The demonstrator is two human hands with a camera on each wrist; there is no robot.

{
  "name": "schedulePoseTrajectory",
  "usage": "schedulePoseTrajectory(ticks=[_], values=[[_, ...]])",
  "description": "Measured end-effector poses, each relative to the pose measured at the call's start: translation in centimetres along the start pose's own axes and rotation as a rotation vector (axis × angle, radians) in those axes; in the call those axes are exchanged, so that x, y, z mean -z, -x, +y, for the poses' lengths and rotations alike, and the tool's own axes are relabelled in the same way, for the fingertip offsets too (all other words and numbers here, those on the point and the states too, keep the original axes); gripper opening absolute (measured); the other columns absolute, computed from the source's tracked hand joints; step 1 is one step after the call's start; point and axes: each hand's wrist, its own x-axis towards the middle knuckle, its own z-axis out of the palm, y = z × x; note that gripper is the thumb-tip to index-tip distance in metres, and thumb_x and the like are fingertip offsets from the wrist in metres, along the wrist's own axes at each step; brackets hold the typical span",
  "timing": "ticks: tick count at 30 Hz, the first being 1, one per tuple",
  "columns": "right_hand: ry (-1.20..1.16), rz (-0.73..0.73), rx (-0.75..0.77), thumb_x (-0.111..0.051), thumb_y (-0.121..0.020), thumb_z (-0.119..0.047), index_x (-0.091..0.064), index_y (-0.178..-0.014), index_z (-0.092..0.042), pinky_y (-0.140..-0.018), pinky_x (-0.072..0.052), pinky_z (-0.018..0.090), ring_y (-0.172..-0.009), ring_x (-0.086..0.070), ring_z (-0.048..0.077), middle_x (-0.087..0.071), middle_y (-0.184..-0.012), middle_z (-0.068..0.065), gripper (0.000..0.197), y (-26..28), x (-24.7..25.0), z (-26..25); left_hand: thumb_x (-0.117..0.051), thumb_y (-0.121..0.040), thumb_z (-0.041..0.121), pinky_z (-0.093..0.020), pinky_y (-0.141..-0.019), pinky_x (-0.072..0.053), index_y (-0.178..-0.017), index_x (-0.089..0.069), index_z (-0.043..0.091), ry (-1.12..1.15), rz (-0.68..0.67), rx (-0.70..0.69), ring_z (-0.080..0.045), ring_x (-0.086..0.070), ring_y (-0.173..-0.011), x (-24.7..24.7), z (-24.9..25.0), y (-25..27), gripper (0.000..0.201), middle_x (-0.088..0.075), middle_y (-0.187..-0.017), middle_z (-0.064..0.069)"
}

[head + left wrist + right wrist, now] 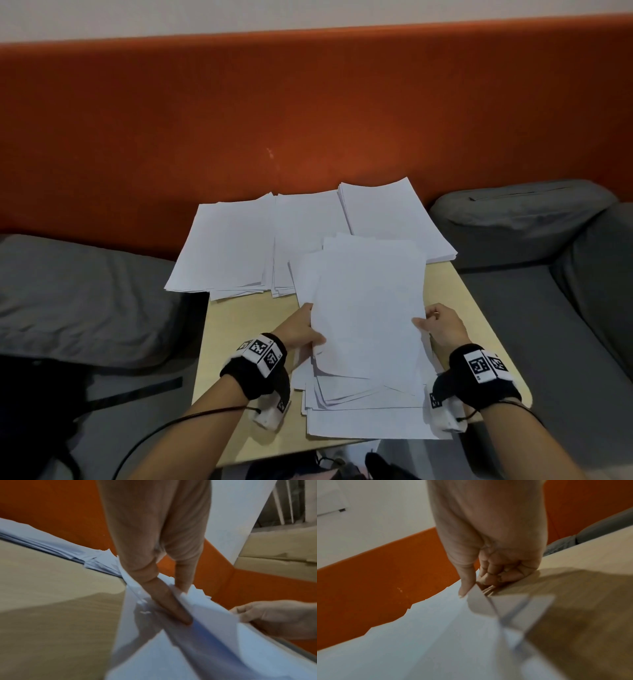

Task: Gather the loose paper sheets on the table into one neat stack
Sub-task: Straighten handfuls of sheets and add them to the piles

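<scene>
A ragged bundle of white sheets (366, 308) lies at the near middle of the wooden table (239, 394), its edges fanned out of line. My left hand (301, 329) pinches the bundle's left edge (171, 601), thumb on top. My right hand (442, 325) pinches the right edge (471, 592), thumb on top and fingers curled underneath. Three more piles lie along the far edge: a loose left pile (226, 246), a middle pile (305, 233) and a squarer thick stack (394, 219) at the right.
An orange padded backrest (308, 120) rises right behind the table. Grey cushions (78, 294) lie to the left and a grey sofa seat (548, 291) to the right. The left pile overhangs the table's left edge. A cable runs from my left wrist.
</scene>
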Motion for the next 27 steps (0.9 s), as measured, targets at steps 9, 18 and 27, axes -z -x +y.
schedulePoseTrajectory(ticks=[9, 18, 27], values=[[-0.315, 0.083, -0.180, -0.068, -0.081, -0.001, -0.056, -0.069, -0.009, -0.084, -0.054, 0.044, -0.079, -0.062, 0.032, -0.065, -0.082, 0.018, 0.018, -0.5, -0.7, 0.9, -0.044, -0.085, 0.064, -0.029, -0.057, -0.047, -0.118, -0.043, 0.003, 0.265, 0.054, 0.197, -0.019, -0.054, -0.057, 0.0, 0.9, -0.6, 0.069, -0.054, -0.076, -0.010], [-0.345, 0.132, -0.221, -0.067, -0.082, -0.002, -0.054, -0.060, -0.009, -0.079, -0.050, 0.042, -0.075, -0.055, 0.028, -0.058, -0.070, 0.013, 0.026, -0.6, -1.2, 1.0, -0.051, -0.089, 0.051, -0.039, -0.087, -0.052, -0.136, -0.033, 0.001, 0.199, 0.136, 0.255, -0.027, -0.061, -0.101, 0.6, 0.9, -1.9, 0.071, -0.057, -0.113, -0.010], [-0.311, 0.085, -0.216, -0.065, -0.085, -0.005, -0.053, -0.063, -0.009, -0.070, -0.049, 0.037, -0.071, -0.056, 0.029, -0.060, -0.074, 0.017, 0.025, 0.1, -1.8, 0.9, -0.061, -0.085, 0.043, -0.030, -0.085, -0.045, -0.116, -0.051, -0.003, -0.071, 0.137, 0.266, -0.027, -0.057, -0.107, 0.7, 1.8, -2.6, 0.056, -0.058, -0.109, -0.013]])
